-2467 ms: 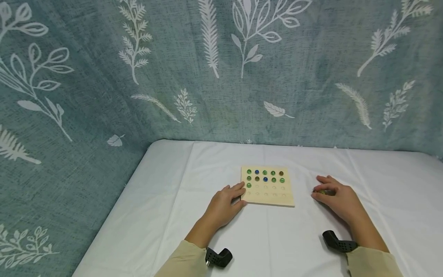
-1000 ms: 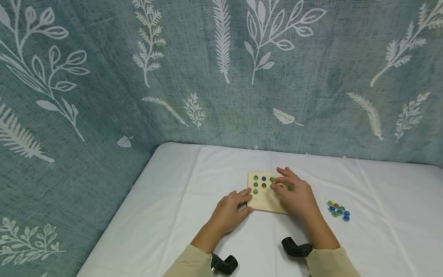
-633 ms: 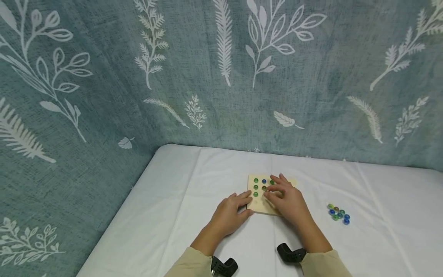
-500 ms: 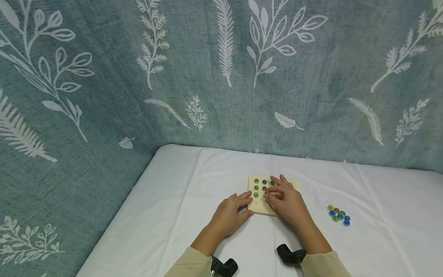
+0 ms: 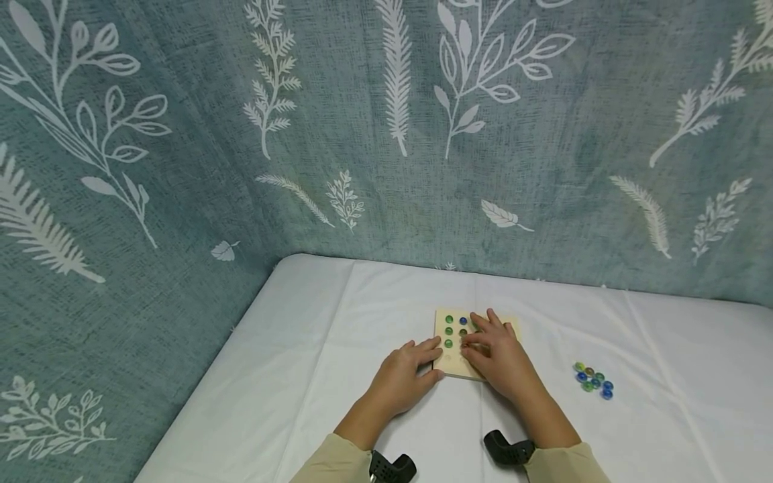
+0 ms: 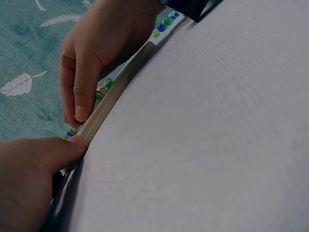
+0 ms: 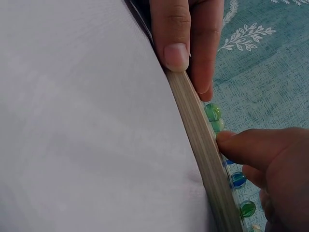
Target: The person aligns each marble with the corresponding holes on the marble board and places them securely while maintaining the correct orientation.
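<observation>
In the head view, a pale wooden board (image 5: 457,368) with rows of small hollows lies on the white cloth, green, blue and brown marbles seated in its back rows. My left hand (image 5: 401,379) rests at its left side, fingers extended onto the edge and thumb against the near corner; the left thumb (image 7: 175,55) shows on that edge in the right wrist view. Over the board, my right hand (image 5: 501,355) brings thumb and index together in the third row, beside a green marble (image 5: 449,343). They pinch a brownish marble (image 6: 78,121), mostly hidden by the fingertips. That hand covers the board's right part.
Several loose marbles (image 5: 594,380) in green, blue, yellow and brown lie grouped on the white cloth (image 5: 664,429) to the right of the board. Black wrist mounts (image 5: 510,448) sit at both sleeves. A blue-green leaf-patterned curtain (image 5: 543,154) hangs behind the table.
My right hand has come left from the marble group to the board's third row, and its fingertips have lowered slightly. My left hand stays at the board's edge. The head view has shifted slightly.
</observation>
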A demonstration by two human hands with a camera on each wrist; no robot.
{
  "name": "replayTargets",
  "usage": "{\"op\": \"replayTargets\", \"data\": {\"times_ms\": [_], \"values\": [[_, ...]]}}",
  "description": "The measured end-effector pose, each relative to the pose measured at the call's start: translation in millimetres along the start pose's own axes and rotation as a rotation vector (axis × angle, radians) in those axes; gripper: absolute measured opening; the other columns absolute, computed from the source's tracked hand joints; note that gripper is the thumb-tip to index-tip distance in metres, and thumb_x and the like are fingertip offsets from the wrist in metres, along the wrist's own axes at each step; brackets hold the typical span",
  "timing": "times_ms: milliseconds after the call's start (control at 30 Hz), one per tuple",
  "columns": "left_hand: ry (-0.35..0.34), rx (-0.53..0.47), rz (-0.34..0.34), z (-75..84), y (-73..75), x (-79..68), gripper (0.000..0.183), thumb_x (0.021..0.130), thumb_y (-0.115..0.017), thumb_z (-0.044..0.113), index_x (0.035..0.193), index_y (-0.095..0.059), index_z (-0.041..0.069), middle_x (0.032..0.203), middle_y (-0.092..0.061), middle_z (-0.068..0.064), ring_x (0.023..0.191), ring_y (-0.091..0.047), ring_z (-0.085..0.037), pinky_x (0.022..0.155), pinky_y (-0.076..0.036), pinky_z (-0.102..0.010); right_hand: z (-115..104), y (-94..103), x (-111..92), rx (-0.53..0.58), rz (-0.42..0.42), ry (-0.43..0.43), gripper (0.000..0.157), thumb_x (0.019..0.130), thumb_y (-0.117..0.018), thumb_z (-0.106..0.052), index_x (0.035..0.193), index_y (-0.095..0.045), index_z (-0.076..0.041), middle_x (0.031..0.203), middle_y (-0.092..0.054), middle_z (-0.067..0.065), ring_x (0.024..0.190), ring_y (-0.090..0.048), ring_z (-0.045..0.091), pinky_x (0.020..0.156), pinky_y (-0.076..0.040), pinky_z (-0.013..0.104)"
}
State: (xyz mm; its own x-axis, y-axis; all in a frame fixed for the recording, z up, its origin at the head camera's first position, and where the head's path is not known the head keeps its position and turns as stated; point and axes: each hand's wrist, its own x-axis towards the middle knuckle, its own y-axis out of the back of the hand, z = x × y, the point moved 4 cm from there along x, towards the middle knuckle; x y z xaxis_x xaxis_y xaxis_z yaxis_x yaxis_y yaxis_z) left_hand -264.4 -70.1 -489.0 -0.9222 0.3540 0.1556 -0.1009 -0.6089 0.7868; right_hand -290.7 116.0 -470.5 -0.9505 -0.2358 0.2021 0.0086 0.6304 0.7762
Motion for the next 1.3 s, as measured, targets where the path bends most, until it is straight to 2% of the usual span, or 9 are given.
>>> {"op": "replayTargets", "data": {"times_ms": [700,1000,1300], "values": [[0.000,-0.002,0.005,-0.2,-0.9,-0.3,0.043,0.094,-0.067,0.032,0.135,-0.062,0.022,0.149,-0.046,0.016,0.136,-0.047,-0.036,0.113,-0.040,-0.051,1,-1.4,-2,-0.012,-0.004,0.016,0.025,0.089,-0.073,-0.018,0.112,-0.074,-0.009,0.152,-0.043,0.019,0.148,-0.020,0.043,0.118,-0.013,0.067],[-0.009,-0.001,0.007,0.4,-1.8,1.5,0.043,0.094,-0.067,0.032,0.135,-0.062,0.022,0.149,-0.047,0.015,0.136,-0.047,-0.033,0.114,-0.040,-0.047,4,13.7,-9,0.036,0.013,-0.009,0.024,0.089,-0.072,-0.018,0.112,-0.074,-0.009,0.152,-0.044,0.017,0.149,-0.020,0.041,0.118,-0.012,0.067],[0.017,-0.002,0.014,0.5,-1.0,0.4,0.043,0.093,-0.069,0.031,0.134,-0.063,0.021,0.149,-0.048,0.015,0.137,-0.047,-0.031,0.114,-0.040,-0.047,27,32.6,-22,0.019,0.090,-0.052,0.024,0.092,-0.069,-0.023,0.109,-0.073,-0.007,0.148,-0.048,0.019,0.146,-0.025,0.042,0.119,-0.014,0.064]]}}
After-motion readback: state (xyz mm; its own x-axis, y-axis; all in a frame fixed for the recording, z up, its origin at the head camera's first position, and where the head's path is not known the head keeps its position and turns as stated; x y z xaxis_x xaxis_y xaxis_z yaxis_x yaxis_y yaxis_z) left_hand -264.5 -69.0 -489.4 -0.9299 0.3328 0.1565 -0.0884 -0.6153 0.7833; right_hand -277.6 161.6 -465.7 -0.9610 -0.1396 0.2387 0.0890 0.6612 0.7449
